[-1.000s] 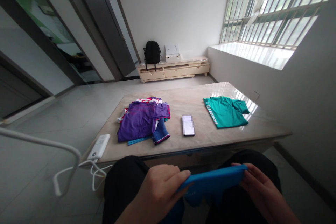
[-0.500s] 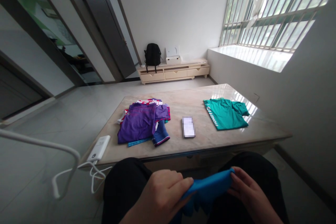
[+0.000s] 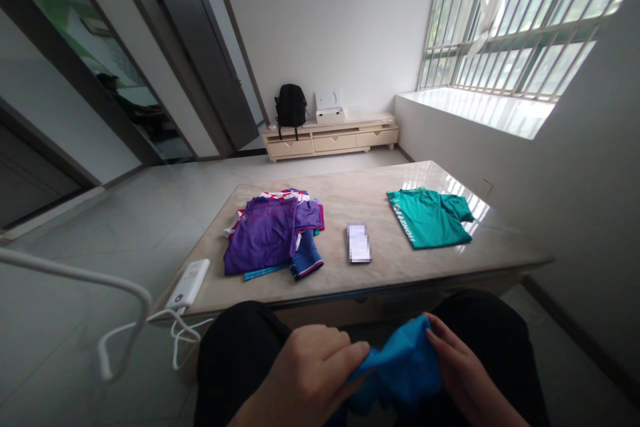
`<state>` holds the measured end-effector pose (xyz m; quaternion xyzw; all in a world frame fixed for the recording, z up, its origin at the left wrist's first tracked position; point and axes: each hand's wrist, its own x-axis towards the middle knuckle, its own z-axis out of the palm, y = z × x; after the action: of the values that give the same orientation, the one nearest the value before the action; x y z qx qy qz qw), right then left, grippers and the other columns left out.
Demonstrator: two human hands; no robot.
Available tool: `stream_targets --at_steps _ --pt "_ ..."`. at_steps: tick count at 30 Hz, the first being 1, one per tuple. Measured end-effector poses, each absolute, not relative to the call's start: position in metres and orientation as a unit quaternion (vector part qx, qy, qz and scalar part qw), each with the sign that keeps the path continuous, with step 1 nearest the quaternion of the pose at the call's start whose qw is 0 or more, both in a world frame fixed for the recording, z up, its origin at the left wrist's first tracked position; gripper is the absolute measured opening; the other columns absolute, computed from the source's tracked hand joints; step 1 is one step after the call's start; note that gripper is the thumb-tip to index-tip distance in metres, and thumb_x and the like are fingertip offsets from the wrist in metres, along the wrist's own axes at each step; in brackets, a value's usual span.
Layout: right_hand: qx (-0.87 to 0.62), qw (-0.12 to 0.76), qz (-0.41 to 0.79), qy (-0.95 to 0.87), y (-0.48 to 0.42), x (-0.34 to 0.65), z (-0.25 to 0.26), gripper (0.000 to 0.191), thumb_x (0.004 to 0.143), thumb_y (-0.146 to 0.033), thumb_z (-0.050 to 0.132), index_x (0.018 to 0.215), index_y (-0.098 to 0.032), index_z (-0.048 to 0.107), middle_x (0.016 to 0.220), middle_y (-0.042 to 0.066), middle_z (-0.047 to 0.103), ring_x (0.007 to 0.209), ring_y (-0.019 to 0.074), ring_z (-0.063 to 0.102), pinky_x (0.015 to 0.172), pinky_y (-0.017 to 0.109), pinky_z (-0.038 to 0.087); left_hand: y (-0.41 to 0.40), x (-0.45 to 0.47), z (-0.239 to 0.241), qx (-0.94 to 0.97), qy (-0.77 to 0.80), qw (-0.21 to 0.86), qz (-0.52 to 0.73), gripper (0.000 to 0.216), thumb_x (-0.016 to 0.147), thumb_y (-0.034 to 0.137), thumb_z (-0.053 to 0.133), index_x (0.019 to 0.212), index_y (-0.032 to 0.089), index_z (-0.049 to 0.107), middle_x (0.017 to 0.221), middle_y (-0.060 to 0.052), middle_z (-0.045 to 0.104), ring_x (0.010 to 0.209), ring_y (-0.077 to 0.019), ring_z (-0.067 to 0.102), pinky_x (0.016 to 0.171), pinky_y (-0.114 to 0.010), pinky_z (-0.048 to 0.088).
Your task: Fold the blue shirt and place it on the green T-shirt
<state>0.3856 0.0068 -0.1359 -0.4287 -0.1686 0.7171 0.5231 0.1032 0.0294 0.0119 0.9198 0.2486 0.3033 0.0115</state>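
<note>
Over my lap, a piece of blue cloth (image 3: 407, 363) is stretched between my two hands; its lower part drops out of sight, so I cannot tell what garment it is. My left hand (image 3: 313, 370) is closed around one end, thumb on top. My right hand (image 3: 457, 360) pinches the other end between thumb and fingers. On the table beyond, a folded green shirt (image 3: 433, 220) with white lettering lies at the right. A pile of folded clothes with a purple shirt (image 3: 263, 233) on top lies at the left, and a dark blue sleeve (image 3: 306, 257) sticks out from it.
A phone (image 3: 359, 242) with a blurred screen lies mid-table (image 3: 335, 280). A white power strip (image 3: 189, 285) with white cables is at the left edge. Farther back, a low cabinet (image 3: 335, 141) bears a black backpack (image 3: 291, 105) and a white box (image 3: 329, 115). A person sits beyond the left doorway.
My right hand has moved slightly left, closer to my left hand. The blue cloth between them has gone from taut to slack and bunched. My left hand stays about where it was.
</note>
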Motion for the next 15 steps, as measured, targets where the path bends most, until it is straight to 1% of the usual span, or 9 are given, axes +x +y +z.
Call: stream_targets --at_steps 2,5,7,10,12,14,15 --pt "-0.417 0.521 0.724 -0.175 0.009 0.380 -0.136 0.046 0.074 -0.041 0.091 0.115 -0.031 0.073 0.097 0.001 0.075 0.084 0.0196 0.069 0.075 0.031 0.055 0.029 0.103 0.012 0.922 0.245 0.014 0.298 0.017 0.105 0.028 0.052 0.109 0.016 0.062 0.070 0.000 0.065 0.057 -0.0162 0.060 0.052 -0.031 0.039" --pt "-0.387 0.503 0.744 -0.209 0.013 0.375 -0.133 0.060 0.077 -0.038 0.088 0.133 -0.034 0.067 0.105 0.003 0.075 0.090 0.0220 0.071 0.082 0.035 0.055 0.030 0.103 0.012 0.923 0.243 0.014 0.297 0.017 0.105 0.028 0.052 0.110 0.016 0.063 0.070 0.000 0.065 0.057 -0.0162 0.060 0.052 -0.031 0.039" --pt "-0.385 0.494 0.749 -0.216 0.017 0.375 -0.129 0.069 0.075 -0.035 0.090 0.138 -0.036 0.064 0.112 0.004 0.075 0.095 0.0230 0.071 0.085 0.035 0.055 0.030 0.100 0.014 0.921 0.248 0.009 0.300 0.017 0.105 0.029 0.053 0.109 0.016 0.063 0.071 -0.001 0.066 0.057 -0.0164 0.061 0.052 -0.030 0.041" --pt "-0.414 0.490 0.735 -0.219 0.023 0.384 -0.120 0.070 0.070 -0.032 0.093 0.135 -0.037 0.067 0.130 0.006 0.071 0.096 0.0226 0.071 0.081 0.033 0.055 0.031 0.095 0.014 0.916 0.265 -0.002 0.302 0.017 0.105 0.029 0.053 0.108 0.017 0.064 0.072 -0.001 0.068 0.059 -0.0158 0.063 0.054 -0.028 0.045" --pt "-0.435 0.495 0.714 -0.238 0.027 0.395 -0.112 0.069 0.069 -0.033 0.094 0.133 -0.036 0.069 0.137 0.007 0.069 0.092 0.0215 0.071 0.077 0.033 0.055 0.032 0.090 0.011 0.908 0.278 -0.005 0.313 0.016 0.105 0.028 0.054 0.108 0.017 0.065 0.072 -0.001 0.068 0.060 -0.0148 0.065 0.057 -0.026 0.048" --pt "-0.447 0.506 0.689 -0.262 0.031 0.405 -0.104 0.068 0.066 -0.033 0.095 0.129 -0.035 0.072 0.138 0.009 0.069 0.086 0.0201 0.071 0.074 0.032 0.055 0.034 0.087 0.006 0.899 0.290 -0.005 0.327 0.014 0.104 0.027 0.057 0.109 0.018 0.067 0.072 -0.001 0.068 0.062 -0.0139 0.066 0.060 -0.024 0.051" --pt "-0.453 0.514 0.675 -0.272 0.033 0.410 -0.100 0.066 0.064 -0.032 0.096 0.126 -0.034 0.074 0.135 0.010 0.071 0.085 0.0202 0.071 0.073 0.033 0.055 0.036 0.086 0.004 0.895 0.296 -0.003 0.334 0.013 0.103 0.026 0.059 0.109 0.018 0.067 0.072 0.000 0.067 0.062 -0.0135 0.066 0.061 -0.023 0.051"
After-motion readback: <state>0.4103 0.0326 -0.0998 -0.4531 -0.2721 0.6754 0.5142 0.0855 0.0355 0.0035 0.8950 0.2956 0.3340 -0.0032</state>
